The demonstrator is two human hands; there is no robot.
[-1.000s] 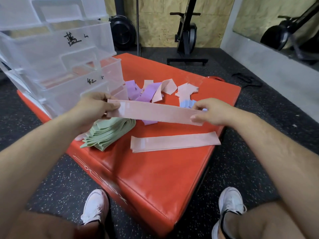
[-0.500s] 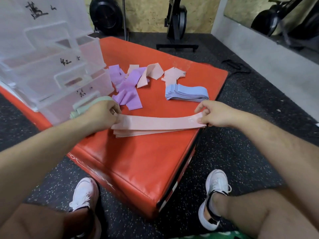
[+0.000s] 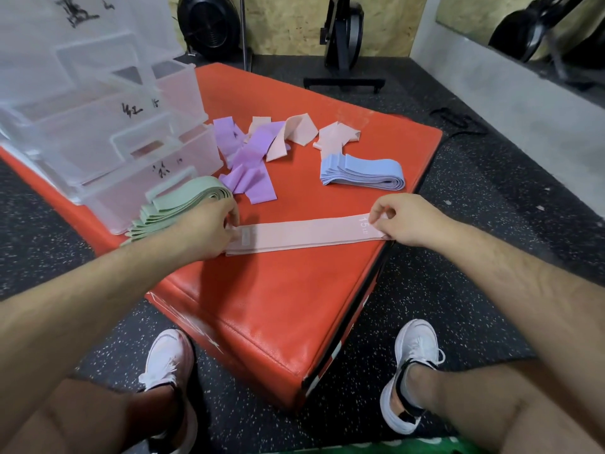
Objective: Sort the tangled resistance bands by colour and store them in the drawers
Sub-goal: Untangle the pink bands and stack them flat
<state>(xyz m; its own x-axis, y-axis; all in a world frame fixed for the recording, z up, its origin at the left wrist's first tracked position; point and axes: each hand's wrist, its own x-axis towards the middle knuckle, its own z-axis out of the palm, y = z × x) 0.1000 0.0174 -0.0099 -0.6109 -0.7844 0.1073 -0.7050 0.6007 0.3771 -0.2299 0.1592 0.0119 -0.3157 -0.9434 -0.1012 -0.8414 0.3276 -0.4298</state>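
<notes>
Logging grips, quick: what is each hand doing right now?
Left hand: pinches the left end of the pink resistance band.
Right hand: pinches its right end.

The left hand and right hand are bare, and so are both forearms, which run in from the lower corners of the frame. Fine dark hair shows along the right forearm. At lower centre-left, the left shoe is a white trainer with a faint pink tinge over the toe and a black collar at the ankle. At lower centre-right, the right shoe is also white, with white laces, a thick white sole and black lining round its opening. Whether the brownish thighs in the bottom corners are covered by shorts cannot be told.
</notes>
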